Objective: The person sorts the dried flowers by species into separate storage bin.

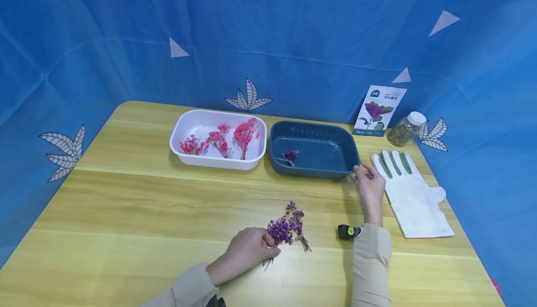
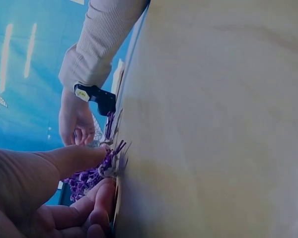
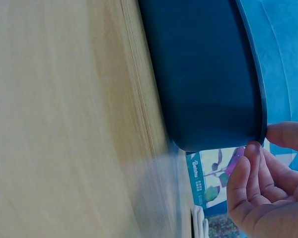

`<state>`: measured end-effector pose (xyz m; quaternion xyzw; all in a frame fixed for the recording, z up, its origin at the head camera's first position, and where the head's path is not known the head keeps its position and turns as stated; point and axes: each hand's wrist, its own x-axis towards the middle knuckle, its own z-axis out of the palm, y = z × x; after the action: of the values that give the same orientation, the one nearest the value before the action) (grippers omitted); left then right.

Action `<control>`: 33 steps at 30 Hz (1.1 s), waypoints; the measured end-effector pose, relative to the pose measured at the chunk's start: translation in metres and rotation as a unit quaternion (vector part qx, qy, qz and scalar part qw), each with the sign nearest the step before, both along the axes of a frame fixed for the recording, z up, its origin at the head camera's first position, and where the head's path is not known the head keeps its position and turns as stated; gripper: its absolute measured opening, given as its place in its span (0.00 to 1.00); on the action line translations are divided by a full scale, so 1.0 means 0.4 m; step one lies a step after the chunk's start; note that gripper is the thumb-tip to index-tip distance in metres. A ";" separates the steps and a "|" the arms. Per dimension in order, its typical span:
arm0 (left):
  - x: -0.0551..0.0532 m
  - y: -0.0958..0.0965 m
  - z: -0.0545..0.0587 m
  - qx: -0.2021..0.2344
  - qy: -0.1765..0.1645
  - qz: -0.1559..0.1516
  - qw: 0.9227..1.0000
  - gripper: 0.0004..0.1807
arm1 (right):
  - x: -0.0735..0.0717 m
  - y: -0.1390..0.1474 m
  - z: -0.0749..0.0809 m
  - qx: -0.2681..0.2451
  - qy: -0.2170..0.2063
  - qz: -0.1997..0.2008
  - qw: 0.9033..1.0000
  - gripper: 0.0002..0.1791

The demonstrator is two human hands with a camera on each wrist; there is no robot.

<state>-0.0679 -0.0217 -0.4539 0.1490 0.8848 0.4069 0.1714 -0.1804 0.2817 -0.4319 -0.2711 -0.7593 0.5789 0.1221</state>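
Observation:
My left hand (image 1: 247, 250) pinches a small bunch of dried purple flowers (image 1: 280, 231) by its stems, low over the table. In the left wrist view, thumb and fingers close around the tied stems, with purple blooms (image 2: 82, 186) showing between them. A second purple bunch (image 1: 299, 225) lies right beside it, stems toward me. Farther off, my right hand (image 1: 371, 184) holds the near right corner of a dark blue plastic basin (image 1: 312, 172). The right wrist view shows thumb and fingertips pinching its rim (image 3: 264, 119). One purple sprig (image 1: 290, 156) lies inside the basin at its left.
Left of the basin stands a white basin (image 1: 214, 161) with three pink flower bunches (image 1: 244, 136). Behind on the right are a seed packet (image 1: 375, 115) and a white-capped jar (image 1: 402, 132). A white-and-green glove (image 1: 415, 204) lies by the right table edge. Blue curtain (image 1: 268, 27) surrounds the table.

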 end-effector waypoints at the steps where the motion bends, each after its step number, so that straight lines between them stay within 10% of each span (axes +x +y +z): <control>1: 0.000 0.001 0.000 -0.003 0.002 0.001 1.000 0.10 | 0.000 -0.001 0.000 0.000 -0.002 0.000 1.000 0.24; 23: 0.004 -0.003 0.021 0.023 0.007 0.003 1.000 0.03 | 0.000 -0.002 0.000 -0.023 0.007 0.001 1.000 0.23; 33: -0.034 -0.007 0.037 0.037 0.059 0.033 0.997 0.03 | -0.004 -0.004 -0.001 -0.021 0.006 -0.001 1.000 0.22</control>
<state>-0.0814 -0.0245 -0.4391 0.1501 0.8822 0.4351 0.0996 -0.1822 0.2802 -0.4323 -0.2711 -0.7459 0.5962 0.1211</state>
